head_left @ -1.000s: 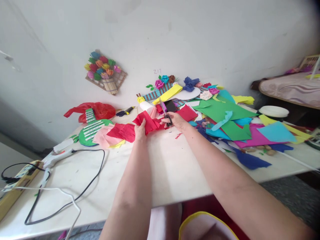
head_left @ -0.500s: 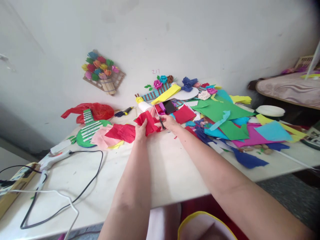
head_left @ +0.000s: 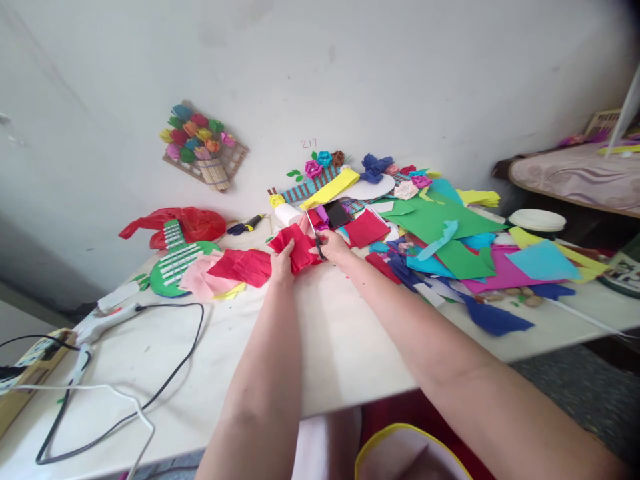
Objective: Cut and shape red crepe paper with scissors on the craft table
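Left hand (head_left: 281, 265) grips red paper (head_left: 299, 245); right hand (head_left: 336, 248) grips scissors (head_left: 315, 235). Bare tabletop (head_left: 345, 333) at 6 o'clock; paper pile (head_left: 450, 233) crowds 3 o'clock, cable (head_left: 203, 323) 8 o'clock.

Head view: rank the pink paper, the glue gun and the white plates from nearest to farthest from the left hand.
1. Pink paper, just left of the left hand, which holds red paper.
2. Glue gun, farther left, near the front edge of the table.
3. White plates, far right, beyond the coloured sheets.
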Demonstrator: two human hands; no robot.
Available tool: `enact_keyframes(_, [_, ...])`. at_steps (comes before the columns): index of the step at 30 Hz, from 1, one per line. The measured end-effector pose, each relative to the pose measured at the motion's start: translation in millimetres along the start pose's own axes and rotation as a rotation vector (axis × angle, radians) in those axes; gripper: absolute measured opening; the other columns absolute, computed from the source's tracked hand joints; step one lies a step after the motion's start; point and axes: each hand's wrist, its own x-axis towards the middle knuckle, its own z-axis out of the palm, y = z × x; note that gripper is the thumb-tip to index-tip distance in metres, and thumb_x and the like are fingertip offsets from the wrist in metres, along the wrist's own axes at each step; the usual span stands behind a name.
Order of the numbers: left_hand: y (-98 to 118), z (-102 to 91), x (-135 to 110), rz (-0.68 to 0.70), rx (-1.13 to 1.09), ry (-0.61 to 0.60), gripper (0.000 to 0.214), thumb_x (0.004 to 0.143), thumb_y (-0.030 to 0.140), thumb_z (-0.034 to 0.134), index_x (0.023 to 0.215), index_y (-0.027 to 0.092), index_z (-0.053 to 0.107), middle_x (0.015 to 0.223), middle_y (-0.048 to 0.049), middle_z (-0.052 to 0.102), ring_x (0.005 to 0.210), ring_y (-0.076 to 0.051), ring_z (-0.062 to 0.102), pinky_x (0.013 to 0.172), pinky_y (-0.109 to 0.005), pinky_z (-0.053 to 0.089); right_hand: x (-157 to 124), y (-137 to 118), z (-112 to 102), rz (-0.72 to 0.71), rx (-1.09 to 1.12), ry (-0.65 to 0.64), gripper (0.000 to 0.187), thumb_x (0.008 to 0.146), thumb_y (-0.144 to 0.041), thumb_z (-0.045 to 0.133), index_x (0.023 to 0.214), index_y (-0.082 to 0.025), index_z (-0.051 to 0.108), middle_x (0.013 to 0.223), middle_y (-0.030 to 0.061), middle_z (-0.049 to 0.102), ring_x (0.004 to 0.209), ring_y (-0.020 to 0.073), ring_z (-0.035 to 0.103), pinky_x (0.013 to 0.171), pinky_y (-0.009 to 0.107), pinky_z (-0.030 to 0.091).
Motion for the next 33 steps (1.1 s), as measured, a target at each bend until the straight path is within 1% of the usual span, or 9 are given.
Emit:
enact_keyframes(4, [2.0,-0.5,-0.4,-0.030,0.000,0.033,0.019,0.064,0.010,0.067,0.082,0.010,0.062,0.077,-0.0087,0.067,0.074,-0.021,0.065,0.077,-0.035,0.052,2.1,3.2,0.5,-0.015,-0.001,-0.022,0.039,0.053,-0.018,0.069,0.091,-0.017,0.058,0.079,0.0006,0.062,0.065,0.0124,0.057,0.060,0.026,0.050])
enact_keyframes(10, [4.5,-0.4,-1.7,-0.074,0.001,0.033,0.016,0.064,0.005,0.064,0.079,0.010,0.062,0.073,-0.0073,0.067,0.072,-0.020,0.065,0.076,-0.034,0.052,1.3,2.7,0.0,-0.032,0.025,-0.074,0.039,0.053,-0.017,0.069,0.090,-0.015,0.059,0.079,0.0016,0.063,0.071,0.0138,0.058,0.059,0.024,0.048])
enact_keyframes(13, [6.8,-0.9,-1.5,-0.101,0.000,0.064,0.016,0.063,0.005,0.064,0.079,0.009,0.062,0.071,-0.0072,0.067,0.071,-0.020,0.065,0.075,-0.033,0.053,1.7,3.7,-0.8,-0.029,0.021,-0.087,0.039,0.052,-0.017,0.069,0.090,-0.015,0.059,0.076,0.0007,0.063,0.069,0.0129,0.058,0.058,0.023,0.047])
enact_keyframes(16, [7.4,-3.9,1.5,-0.119,-0.002,0.075,0.016,0.063,0.006,0.064,0.079,0.009,0.063,0.072,-0.0080,0.067,0.073,-0.021,0.065,0.074,-0.033,0.053,3.2,6.4,-1.0,-0.028,0.021,-0.094,0.038,0.052,-0.017,0.069,0.089,-0.015,0.059,0.078,0.0007,0.063,0.066,0.0117,0.057,0.057,0.022,0.046])
enact_keyframes(19, [7.2,-8.0,5.4,-0.123,0.016,0.083,0.017,0.062,0.006,0.064,0.079,0.009,0.063,0.074,-0.0089,0.067,0.073,-0.022,0.065,0.073,-0.034,0.053,4.9,8.9,-0.5,-0.037,0.028,-0.099,0.038,0.051,-0.015,0.069,0.087,-0.015,0.060,0.082,0.0015,0.063,0.067,0.0121,0.057,0.058,0.023,0.046])
enact_keyframes(22, [8.4,-9.9,7.2,-0.156,0.039,0.104,0.019,0.062,0.005,0.063,0.080,0.009,0.062,0.074,-0.0092,0.067,0.071,-0.021,0.065,0.071,-0.033,0.053,6.0,10.6,-0.2,-0.035,0.033,-0.099,0.038,0.050,-0.013,0.069,0.088,-0.016,0.059,0.081,0.0014,0.063,0.070,0.0132,0.058,0.060,0.024,0.047])
enact_keyframes(26, [10.4,-7.6,6.3,-0.214,0.050,0.141,0.019,0.064,0.002,0.058,0.081,0.010,0.060,0.070,-0.0076,0.066,0.066,-0.018,0.064,0.068,-0.029,0.053,6.4,12.3,-0.1,-0.033,-0.014,-0.089,0.038,0.050,-0.013,0.069,0.087,-0.016,0.060,0.076,-0.0001,0.062,0.070,0.0139,0.057,0.062,0.025,0.047])
enact_keyframes(30, [7.5,-2.0,6.4,-0.220,0.055,0.197,0.017,0.065,-0.002,0.051,0.076,0.010,0.057,0.062,-0.0055,0.062,0.058,-0.016,0.063,0.062,-0.029,0.053,6.1,14.4,1.4,-0.062,-0.097,-0.079,0.037,0.049,-0.014,0.069,0.085,-0.015,0.061,0.071,-0.0017,0.060,0.068,0.0138,0.056,0.064,0.027,0.046])
enact_keyframes(33, [2.8,2.8,7.3,-0.232,0.050,0.235,0.016,0.068,-0.002,0.048,0.074,0.011,0.055,0.060,-0.0039,0.060,0.055,-0.015,0.062,0.061,-0.028,0.053,5.3,15.6,3.7,-0.104,-0.128,-0.087,0.033,0.051,-0.012,0.066,0.083,-0.015,0.061,0.072,-0.0010,0.061,0.069,0.0141,0.056,0.065,0.027,0.046])
